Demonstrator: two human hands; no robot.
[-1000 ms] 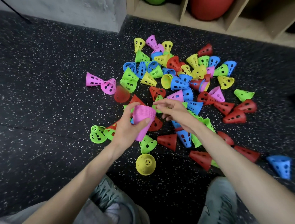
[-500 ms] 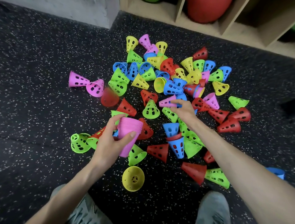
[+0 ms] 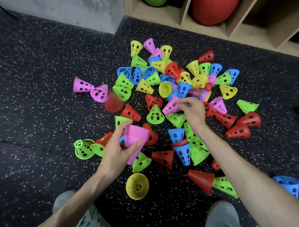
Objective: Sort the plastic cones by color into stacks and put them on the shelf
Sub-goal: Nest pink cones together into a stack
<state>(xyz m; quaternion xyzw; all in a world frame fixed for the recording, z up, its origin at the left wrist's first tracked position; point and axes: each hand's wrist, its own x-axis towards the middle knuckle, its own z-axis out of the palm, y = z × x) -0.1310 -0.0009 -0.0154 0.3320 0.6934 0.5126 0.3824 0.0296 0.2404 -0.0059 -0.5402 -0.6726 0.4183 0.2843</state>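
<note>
Several perforated plastic cones in pink, red, green, blue and yellow lie scattered on the dark speckled floor. My left hand [image 3: 118, 149] grips a stack of nested pink cones [image 3: 136, 141] held wide end up over the pile's near left side. My right hand [image 3: 192, 110] reaches into the middle of the pile and pinches a single pink cone [image 3: 171, 107] lying on its side. Two more pink cones [image 3: 90, 88] rest at the pile's left edge and another pink cone [image 3: 218, 105] lies to the right of my right hand.
A wooden shelf unit [image 3: 184, 17] runs along the back, with a red ball [image 3: 213, 11] and a green ball [image 3: 155, 2] in its compartments. A grey wall base [image 3: 72, 14] stands back left. My shoes [image 3: 221, 213] show at the bottom, near a yellow cone [image 3: 137, 186].
My right hand has left the pink stack, reached forward into the pile and taken hold of a loose pink cone. My left hand has kept the stack roughly in place.
</note>
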